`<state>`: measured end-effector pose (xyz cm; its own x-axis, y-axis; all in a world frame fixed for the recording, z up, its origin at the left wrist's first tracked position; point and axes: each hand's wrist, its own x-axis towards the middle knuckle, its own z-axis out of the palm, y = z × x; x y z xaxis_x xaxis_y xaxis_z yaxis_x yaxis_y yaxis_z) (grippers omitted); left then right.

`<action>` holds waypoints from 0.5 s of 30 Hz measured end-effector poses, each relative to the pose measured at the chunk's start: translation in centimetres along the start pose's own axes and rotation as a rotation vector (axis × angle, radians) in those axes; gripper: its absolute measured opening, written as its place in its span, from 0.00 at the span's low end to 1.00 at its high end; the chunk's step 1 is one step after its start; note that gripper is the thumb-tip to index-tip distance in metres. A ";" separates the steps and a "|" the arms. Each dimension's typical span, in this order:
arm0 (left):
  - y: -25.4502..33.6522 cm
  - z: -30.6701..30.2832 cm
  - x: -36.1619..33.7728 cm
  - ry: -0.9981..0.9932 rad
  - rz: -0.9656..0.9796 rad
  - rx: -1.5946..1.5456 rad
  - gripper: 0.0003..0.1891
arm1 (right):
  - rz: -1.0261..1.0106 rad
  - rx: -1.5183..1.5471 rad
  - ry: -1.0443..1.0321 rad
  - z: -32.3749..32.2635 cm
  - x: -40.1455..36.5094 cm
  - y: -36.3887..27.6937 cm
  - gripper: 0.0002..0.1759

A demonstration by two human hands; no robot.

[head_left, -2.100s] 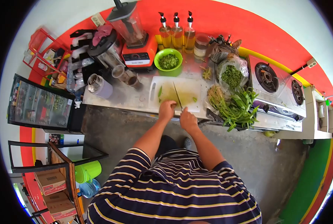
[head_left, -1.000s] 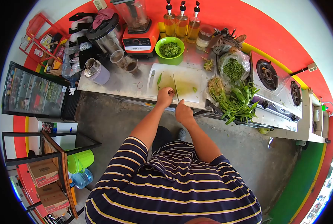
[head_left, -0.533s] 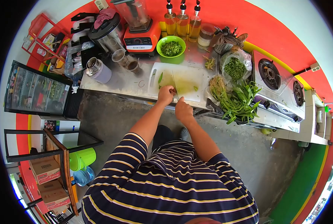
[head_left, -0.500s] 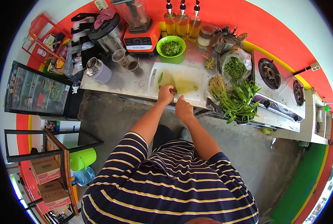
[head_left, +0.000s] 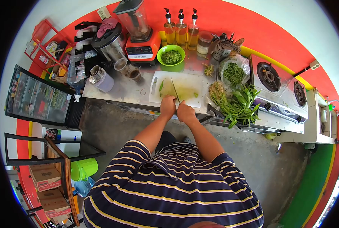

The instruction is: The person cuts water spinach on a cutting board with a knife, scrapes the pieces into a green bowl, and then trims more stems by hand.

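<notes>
A white cutting board lies on the steel counter, wet with greenish stains. My right hand is closed at the near end of a knife, whose blade points away over the board. Just left of the blade, my left hand is curled at the board's front edge; what its fingers hold is hidden. A green leaf piece lies on the board's left side, and a small green scrap on its right. Behind the board stands a green bowl with chopped greens.
Leafy greens and a plastic bag of chopped greens lie right of the board, beside the gas stove. Behind are a red blender and pump bottles. Cups and a canister stand left.
Both hands have come slightly nearer my body. The knife blade now tilts more to the left, its tip lower over the board. The view has shifted a little.
</notes>
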<state>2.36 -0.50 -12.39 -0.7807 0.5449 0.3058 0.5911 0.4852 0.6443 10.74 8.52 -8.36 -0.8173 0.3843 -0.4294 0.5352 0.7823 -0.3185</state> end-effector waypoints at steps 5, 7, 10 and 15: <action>-1.2 0.2 0.1 -0.014 0.078 0.010 0.07 | 0.006 0.010 0.031 1.4 -0.8 -0.3 0.19; -0.9 0.3 0.1 -0.016 0.013 0.020 0.07 | 0.005 0.000 0.034 1.4 -0.8 -0.3 0.18; -0.5 -0.2 0.4 -0.052 -0.007 0.020 0.07 | -0.004 -0.012 0.048 0.4 -0.3 -0.2 0.19; -0.7 -0.2 0.8 -0.039 -0.047 -0.005 0.06 | -0.022 -0.043 0.007 -0.3 -1.8 -0.6 0.19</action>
<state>1.34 -0.54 -12.44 -0.7991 0.5479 0.2474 0.5527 0.5077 0.6609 11.77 7.51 -7.10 -0.8301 0.3702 -0.4170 0.5079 0.8107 -0.2912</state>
